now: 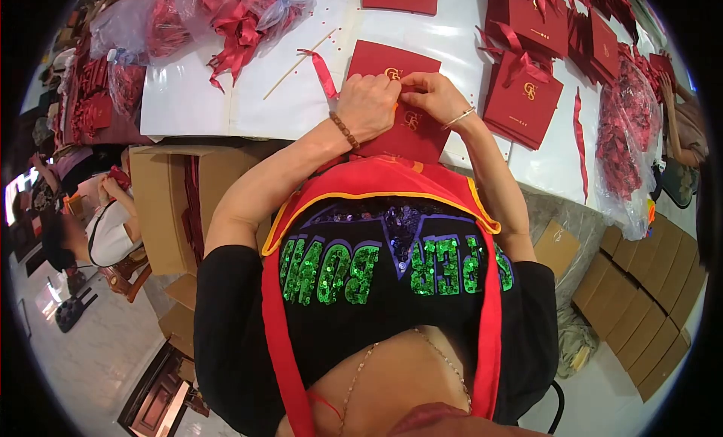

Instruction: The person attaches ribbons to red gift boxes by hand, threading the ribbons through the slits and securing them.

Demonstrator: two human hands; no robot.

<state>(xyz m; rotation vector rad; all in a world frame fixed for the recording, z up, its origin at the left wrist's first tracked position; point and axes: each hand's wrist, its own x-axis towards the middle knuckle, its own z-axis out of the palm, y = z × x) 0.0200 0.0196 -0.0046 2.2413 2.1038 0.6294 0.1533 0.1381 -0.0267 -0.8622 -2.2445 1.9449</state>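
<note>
Where the left hand [367, 105] and right hand [439, 98] meet, fingers curled narrow, flat, rectangular red card pieces [422, 145] with gold lettering lie partly beneath, by the near edge of the white bench [226, 117]; whether the fingers pinch anything, I cannot tell.

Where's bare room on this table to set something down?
Left of the left hand, white tabletop lies bare between the thin stick and near edge. A narrower gap at right separates the stacked red bags from a loose ribbon. Crowded: far left with plastic bags, far right with more red bags.
</note>
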